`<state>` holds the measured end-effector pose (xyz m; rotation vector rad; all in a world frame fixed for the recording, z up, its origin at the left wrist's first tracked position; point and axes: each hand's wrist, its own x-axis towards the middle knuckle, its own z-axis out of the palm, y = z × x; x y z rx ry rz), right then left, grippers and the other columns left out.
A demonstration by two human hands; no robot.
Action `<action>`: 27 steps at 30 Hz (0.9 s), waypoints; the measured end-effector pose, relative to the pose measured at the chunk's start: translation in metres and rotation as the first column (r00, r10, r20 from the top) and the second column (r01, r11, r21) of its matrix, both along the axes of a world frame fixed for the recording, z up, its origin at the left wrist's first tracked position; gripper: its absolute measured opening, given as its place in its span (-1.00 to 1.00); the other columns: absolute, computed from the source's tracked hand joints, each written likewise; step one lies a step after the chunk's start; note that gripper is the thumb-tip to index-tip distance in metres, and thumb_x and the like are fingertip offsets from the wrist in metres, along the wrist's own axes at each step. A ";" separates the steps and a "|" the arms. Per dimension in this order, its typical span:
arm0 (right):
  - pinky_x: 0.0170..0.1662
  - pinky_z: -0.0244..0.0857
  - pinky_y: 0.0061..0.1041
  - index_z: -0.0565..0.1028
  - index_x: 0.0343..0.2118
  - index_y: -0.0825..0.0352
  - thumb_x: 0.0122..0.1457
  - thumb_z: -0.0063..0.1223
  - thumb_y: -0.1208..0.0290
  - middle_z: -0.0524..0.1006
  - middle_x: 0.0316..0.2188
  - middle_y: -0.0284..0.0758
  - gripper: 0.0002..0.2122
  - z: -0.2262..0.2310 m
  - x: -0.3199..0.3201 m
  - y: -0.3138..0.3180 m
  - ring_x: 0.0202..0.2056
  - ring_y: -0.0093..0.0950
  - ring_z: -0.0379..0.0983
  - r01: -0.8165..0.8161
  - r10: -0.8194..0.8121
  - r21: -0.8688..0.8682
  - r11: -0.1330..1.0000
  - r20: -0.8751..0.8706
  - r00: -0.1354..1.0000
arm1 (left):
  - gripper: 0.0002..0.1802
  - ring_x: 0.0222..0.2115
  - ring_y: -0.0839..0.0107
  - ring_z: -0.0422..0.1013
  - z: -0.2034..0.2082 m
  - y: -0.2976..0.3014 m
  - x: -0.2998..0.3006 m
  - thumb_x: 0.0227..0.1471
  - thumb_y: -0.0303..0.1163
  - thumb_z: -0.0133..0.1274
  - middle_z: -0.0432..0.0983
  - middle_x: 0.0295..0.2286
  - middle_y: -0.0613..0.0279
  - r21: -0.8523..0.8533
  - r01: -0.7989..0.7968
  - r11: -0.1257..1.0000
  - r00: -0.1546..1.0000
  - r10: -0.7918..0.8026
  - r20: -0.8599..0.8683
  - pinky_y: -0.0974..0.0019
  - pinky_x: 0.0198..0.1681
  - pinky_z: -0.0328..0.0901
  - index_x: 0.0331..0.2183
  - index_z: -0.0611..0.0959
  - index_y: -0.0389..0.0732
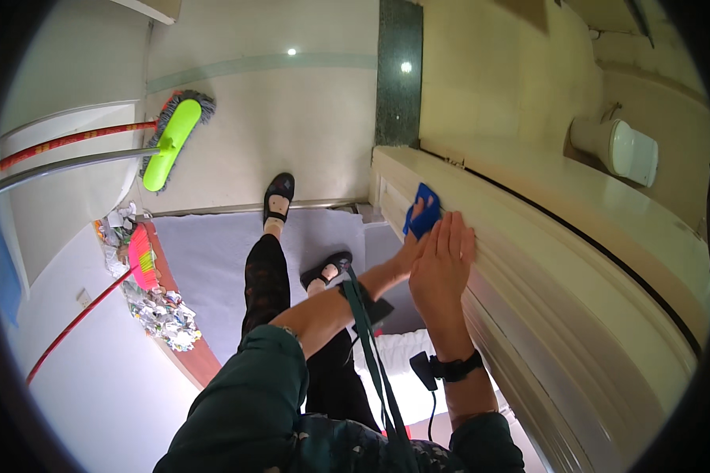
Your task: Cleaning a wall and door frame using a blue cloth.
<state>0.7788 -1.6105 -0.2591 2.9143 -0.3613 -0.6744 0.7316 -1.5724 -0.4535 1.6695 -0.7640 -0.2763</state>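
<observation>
A blue cloth [424, 211] is bunched in my left hand [410, 251], whose fingers press it against the cream door frame [485, 229]. Part of that hand is covered by my right hand [442, 268], which lies just beside it. The right fingers stretch out straight and close together over the frame's moulding, and nothing shows in that hand. A black band with a small black device [434, 368] sits on my right wrist.
A green mop [173, 146] leans at upper left, close to a pink-and-yellow broom [142, 256] beside heaped scraps [166, 315]. A grey mat [213, 252] lies under my feet. Beyond the frame stands a white toilet [619, 150]. Dark straps [363, 315] hang near my left arm.
</observation>
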 end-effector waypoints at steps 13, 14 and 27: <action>0.34 -0.13 0.05 0.33 0.12 0.64 0.12 -0.03 0.38 0.36 0.13 0.17 -0.47 0.191 -0.019 0.034 0.22 0.05 0.21 0.092 -0.073 -0.029 0.995 0.386 0.920 | -0.23 0.36 -0.20 -0.31 0.238 0.023 0.035 0.29 -0.18 -0.07 -0.32 0.35 -0.25 -0.233 0.091 0.968 0.947 -0.156 -0.280 -0.12 0.37 -0.30 0.31 0.05 -0.40; 0.34 -0.11 0.04 0.34 0.12 0.63 0.10 -0.01 0.38 0.37 0.12 0.16 -0.46 0.204 -0.023 0.033 0.21 0.04 0.24 0.081 -0.065 -0.020 0.996 0.430 0.900 | -0.23 0.36 -0.20 -0.31 0.251 0.021 0.035 0.29 -0.18 -0.07 -0.33 0.35 -0.25 -0.240 0.095 0.966 0.952 -0.158 -0.262 -0.12 0.37 -0.30 0.31 0.05 -0.41; 0.30 0.06 -0.07 0.41 0.06 0.59 0.02 0.00 0.40 0.39 0.14 0.10 -0.47 0.367 -0.094 0.031 0.20 -0.03 0.30 -0.071 0.121 -0.099 0.993 0.728 0.675 | -0.20 0.35 -0.26 -0.32 0.408 -0.001 0.023 0.30 -0.16 -0.09 -0.38 0.35 -0.25 -0.342 0.262 0.903 0.965 -0.248 0.083 -0.18 0.36 -0.31 0.32 0.00 -0.43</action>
